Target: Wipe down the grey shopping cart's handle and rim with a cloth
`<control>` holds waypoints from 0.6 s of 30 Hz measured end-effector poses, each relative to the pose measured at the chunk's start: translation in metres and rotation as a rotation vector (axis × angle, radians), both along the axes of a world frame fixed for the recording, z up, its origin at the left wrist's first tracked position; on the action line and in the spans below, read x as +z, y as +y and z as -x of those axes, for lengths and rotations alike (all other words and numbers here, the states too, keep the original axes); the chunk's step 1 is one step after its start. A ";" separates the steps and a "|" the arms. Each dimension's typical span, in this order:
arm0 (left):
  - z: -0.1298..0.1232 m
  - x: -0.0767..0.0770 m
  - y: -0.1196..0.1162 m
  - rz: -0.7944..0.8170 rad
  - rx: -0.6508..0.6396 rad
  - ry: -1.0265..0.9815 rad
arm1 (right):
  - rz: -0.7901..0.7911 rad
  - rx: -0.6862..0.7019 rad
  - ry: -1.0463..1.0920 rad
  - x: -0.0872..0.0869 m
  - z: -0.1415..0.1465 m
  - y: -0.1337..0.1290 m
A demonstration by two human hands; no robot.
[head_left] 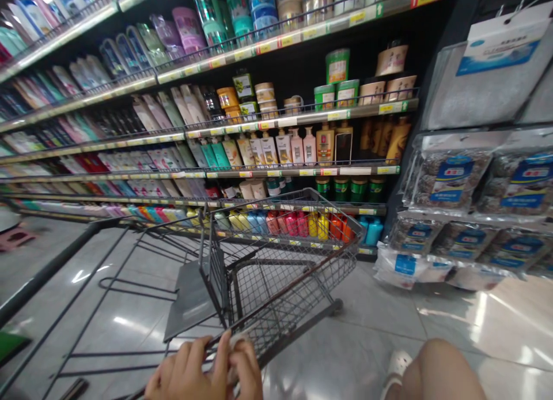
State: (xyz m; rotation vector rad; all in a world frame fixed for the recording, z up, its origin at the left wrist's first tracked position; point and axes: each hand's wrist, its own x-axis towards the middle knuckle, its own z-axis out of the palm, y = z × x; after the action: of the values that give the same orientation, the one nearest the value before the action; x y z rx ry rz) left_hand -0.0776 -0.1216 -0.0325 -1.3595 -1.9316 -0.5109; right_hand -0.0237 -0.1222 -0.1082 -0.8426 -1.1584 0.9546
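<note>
One hand shows at the bottom middle; by the thumb's side it looks like my left hand (205,370). Its fingers curl over the near rim of a dark metal shopping cart (294,285). A small pale patch lies between the index finger and thumb, too blurred to name. The cart's wire basket points away to the right, towards the shelves. Inside its frame, a grey flat panel (190,299) sits left of the basket, and a thick dark bar (56,261) runs along the left. My right hand is out of the picture.
Long shelves (276,172) of bottles, tubs and jars stand ahead, with price labels along their edges. Packs of scouring pads (451,178) hang at the right. A bent knee (449,371) and a white clog (400,365) are at the lower right, on shiny tiles (358,354).
</note>
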 end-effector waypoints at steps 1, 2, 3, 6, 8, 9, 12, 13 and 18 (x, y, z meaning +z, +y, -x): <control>-0.001 0.000 0.000 -0.002 -0.007 0.002 | 0.010 0.014 0.008 0.000 0.004 -0.003; -0.002 0.000 0.000 -0.008 -0.022 0.014 | 0.029 0.012 0.016 0.000 0.005 -0.003; -0.002 -0.001 0.000 -0.020 -0.042 0.031 | 0.050 -0.004 0.024 0.000 0.002 0.000; -0.001 -0.002 0.000 -0.058 -0.086 0.075 | 0.094 -0.088 0.036 0.002 -0.019 0.019; -0.001 -0.003 0.000 -0.052 -0.075 0.084 | 0.118 -0.167 0.043 0.002 -0.039 0.036; -0.001 -0.004 0.000 -0.049 -0.062 0.087 | 0.131 -0.214 0.052 0.001 -0.050 0.045; -0.004 -0.004 0.000 -0.052 -0.042 0.087 | 0.164 -0.344 0.081 -0.003 -0.080 0.071; -0.005 -0.003 0.000 -0.056 -0.042 0.086 | 0.179 -0.379 0.081 -0.005 -0.090 0.079; -0.005 -0.002 -0.001 -0.063 -0.070 0.092 | 0.304 -0.563 0.139 -0.015 -0.135 0.119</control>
State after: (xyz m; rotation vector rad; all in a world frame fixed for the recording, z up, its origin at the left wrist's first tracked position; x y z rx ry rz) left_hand -0.0727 -0.1227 -0.0349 -1.3907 -1.7848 -0.5290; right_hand 0.1115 -0.0034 -0.1229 -1.2440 -0.6055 0.7080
